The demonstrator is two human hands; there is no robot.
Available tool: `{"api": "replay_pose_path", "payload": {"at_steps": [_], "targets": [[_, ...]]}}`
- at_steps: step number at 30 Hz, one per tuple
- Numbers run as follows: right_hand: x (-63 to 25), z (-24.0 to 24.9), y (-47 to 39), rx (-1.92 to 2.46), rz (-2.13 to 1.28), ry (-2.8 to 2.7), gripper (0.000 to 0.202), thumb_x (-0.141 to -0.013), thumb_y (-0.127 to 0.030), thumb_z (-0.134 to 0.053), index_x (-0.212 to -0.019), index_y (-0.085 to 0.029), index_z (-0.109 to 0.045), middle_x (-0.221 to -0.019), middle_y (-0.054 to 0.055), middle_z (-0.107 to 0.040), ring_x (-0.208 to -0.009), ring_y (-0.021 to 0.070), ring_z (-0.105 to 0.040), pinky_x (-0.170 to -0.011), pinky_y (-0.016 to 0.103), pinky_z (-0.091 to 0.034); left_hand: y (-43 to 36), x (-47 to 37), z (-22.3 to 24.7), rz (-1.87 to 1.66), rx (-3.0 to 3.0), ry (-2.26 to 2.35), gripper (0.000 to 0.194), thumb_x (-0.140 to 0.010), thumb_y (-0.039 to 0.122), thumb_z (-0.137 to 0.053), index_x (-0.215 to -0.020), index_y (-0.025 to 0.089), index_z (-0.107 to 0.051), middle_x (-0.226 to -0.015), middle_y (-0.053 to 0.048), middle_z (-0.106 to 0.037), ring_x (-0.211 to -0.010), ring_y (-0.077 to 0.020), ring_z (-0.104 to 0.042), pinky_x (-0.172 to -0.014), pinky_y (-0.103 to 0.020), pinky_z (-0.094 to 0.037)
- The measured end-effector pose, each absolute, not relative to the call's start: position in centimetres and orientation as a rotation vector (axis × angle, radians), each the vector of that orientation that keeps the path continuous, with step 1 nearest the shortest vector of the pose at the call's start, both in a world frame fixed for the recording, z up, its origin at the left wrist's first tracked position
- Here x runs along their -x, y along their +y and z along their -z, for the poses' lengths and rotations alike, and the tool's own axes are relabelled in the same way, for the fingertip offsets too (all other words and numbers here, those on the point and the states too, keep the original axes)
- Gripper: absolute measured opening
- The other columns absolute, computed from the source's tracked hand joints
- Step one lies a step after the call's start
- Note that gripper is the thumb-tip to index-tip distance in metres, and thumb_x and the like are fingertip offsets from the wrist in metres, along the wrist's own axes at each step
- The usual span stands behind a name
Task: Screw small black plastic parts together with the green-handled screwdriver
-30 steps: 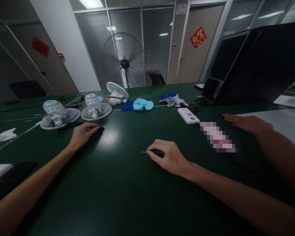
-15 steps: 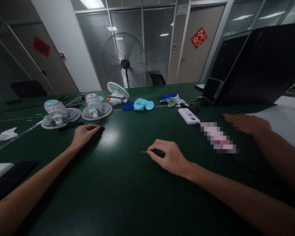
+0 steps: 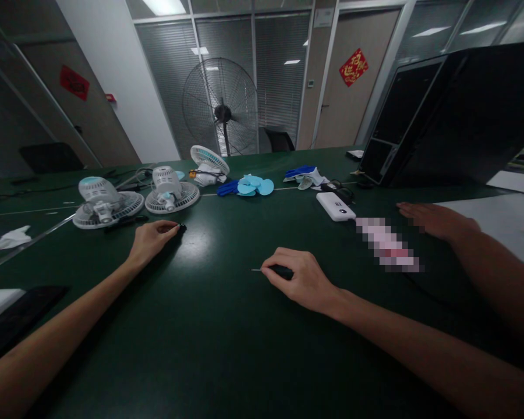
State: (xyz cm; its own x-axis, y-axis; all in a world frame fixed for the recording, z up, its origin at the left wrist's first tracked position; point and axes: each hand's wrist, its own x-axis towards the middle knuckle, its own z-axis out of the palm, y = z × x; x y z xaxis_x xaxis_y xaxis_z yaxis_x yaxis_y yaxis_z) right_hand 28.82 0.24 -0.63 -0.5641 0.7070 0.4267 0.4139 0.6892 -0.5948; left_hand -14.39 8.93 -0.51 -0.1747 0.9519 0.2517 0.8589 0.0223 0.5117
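Head camera: the right grip (image 3: 297, 278) is clamped around the dark handle of a slim screwdriver (image 3: 283, 271), fingertips well forward, probably for fine control; its thin shaft points left, clear of the fingers. The left grip (image 3: 152, 238) has its fingertips together on a small dark piece (image 3: 183, 228), too small to identify, low at the counter (image 3: 192, 355), perhaps so the surface steadies it. Beyond the left grip, a white desk fan (image 3: 168, 189) lies grille-down, seemingly because that broad side rests stably; a second fan (image 3: 105, 203) lies likewise to its left. Light-blue fan blades (image 3: 255, 183) sit beyond and between both grips. Beyond the right grip, to its right, lies a white power bank (image 3: 335, 206), with another person's hand (image 3: 441, 220) farther right.
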Motion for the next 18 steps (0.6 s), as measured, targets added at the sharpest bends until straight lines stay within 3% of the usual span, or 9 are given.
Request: {"api": "replay_pose_path", "payload": {"at_steps": [9, 18], "targets": [[-28.8, 0.4, 0.1, 0.88, -0.547, -2.237, 0.014, -0.103, -0.024, -0.066, -0.11, -0.02, -0.076, -0.103, 0.004, -0.075, -0.087, 0.0167, -0.071, -0.076, 0.029, -0.058, 5.6, 6.2, -1.7, -0.904, -2.231, 1.575, 0.04, -0.094, 0.052, -0.064, -0.12, 0.027, -0.081, -0.121, -0.007, -0.078, -0.105, -0.0298, -0.073, -0.089, -0.04, -0.058], [-28.9, 0.5, -0.1, 0.924, -0.513, -2.267, 0.014, -0.102, -0.026, -0.066, -0.109, -0.021, -0.077, -0.101, 0.003, -0.074, -0.086, 0.017, -0.069, -0.076, 0.03, -0.056, -0.7, -2.4, -0.4, -0.68, -2.138, 1.186, 0.022, -0.096, 0.043, -0.068, -0.113, 0.034, -0.08, -0.112, -0.005, -0.077, -0.098, -0.0223, -0.072, -0.084, -0.036, -0.058]]}}
